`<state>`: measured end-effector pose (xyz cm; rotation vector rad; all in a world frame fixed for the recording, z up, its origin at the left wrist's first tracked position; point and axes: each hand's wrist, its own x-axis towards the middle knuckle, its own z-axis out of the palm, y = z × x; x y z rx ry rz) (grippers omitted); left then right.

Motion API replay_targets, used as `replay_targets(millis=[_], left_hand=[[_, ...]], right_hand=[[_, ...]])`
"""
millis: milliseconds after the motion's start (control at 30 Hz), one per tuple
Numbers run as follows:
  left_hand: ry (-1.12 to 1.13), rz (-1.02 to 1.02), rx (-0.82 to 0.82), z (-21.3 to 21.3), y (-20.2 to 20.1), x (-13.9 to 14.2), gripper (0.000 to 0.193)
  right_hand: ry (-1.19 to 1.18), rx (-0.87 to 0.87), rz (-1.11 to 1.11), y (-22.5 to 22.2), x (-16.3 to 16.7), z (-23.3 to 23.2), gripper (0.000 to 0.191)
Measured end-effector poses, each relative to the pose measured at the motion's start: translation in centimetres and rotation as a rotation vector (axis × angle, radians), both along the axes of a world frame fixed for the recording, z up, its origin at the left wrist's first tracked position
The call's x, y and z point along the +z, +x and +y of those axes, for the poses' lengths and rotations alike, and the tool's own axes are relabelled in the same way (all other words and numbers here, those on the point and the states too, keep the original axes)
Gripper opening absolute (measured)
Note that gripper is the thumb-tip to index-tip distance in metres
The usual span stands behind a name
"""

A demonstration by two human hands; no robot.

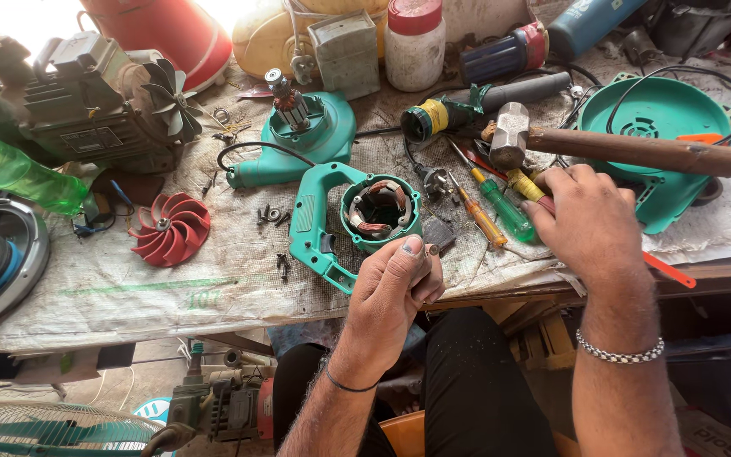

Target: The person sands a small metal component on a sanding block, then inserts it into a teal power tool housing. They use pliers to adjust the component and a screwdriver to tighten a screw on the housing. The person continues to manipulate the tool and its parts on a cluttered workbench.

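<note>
Bright daylight, blown-out top glare

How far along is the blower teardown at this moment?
Done: the green housing half with its stator lies open, the armature sits in the other half, and the red impeller and screws lie loose. In hand: the left hand pinches a small part; the right hand rests on the screwdrivers. Nothing is rejoined.

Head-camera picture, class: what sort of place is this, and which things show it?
Probably a small repair workshop for power tools. A green blower housing lies opened with its windings exposed, beside a red impeller, loose screws, screwdrivers and a hammer.
</note>
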<state>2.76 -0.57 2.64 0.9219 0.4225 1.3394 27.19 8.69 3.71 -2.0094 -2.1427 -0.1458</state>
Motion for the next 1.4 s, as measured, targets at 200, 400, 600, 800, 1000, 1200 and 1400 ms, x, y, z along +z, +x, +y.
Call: replay_targets(millis=[200,400,600,800,1000,1200,1400], left_hand=[[0.030,0.092,0.032,0.6,-0.3,1.1,0.033],[0.017,0.054,0.154,2.0,-1.1,2.1,0.030],[0.091,0.088,0.228,3.5,-0.7,2.8,0.029],[0.225,0.234,0.363,4.7,0.5,4.0,0.029],[0.225,0.287,0.418,4.2,0.3,4.8,0.030],[0.202,0.376,0.491,3.6,0.2,5.6,0.029],[0.289,0.778,0.598,2.8,-0.2,6.5,0.035]], right_hand=[[0.000,-0.001,0.023,-0.2,0.5,-0.5,0.043],[-0.061,0.104,0.101,1.8,2.1,-2.4,0.042],[-0.491,0.384,1.273,3.1,3.6,-4.3,0.038],[-0.403,0.725,1.278,0.0,2.5,-5.4,0.024],[-0.477,0.595,1.449,-2.8,1.5,-6.8,0.036],[-0.527,0.643,1.424,-4.1,2.9,-7.3,0.028],[-0.318,0.597,1.135,-4.6,3.6,-7.2,0.036]])
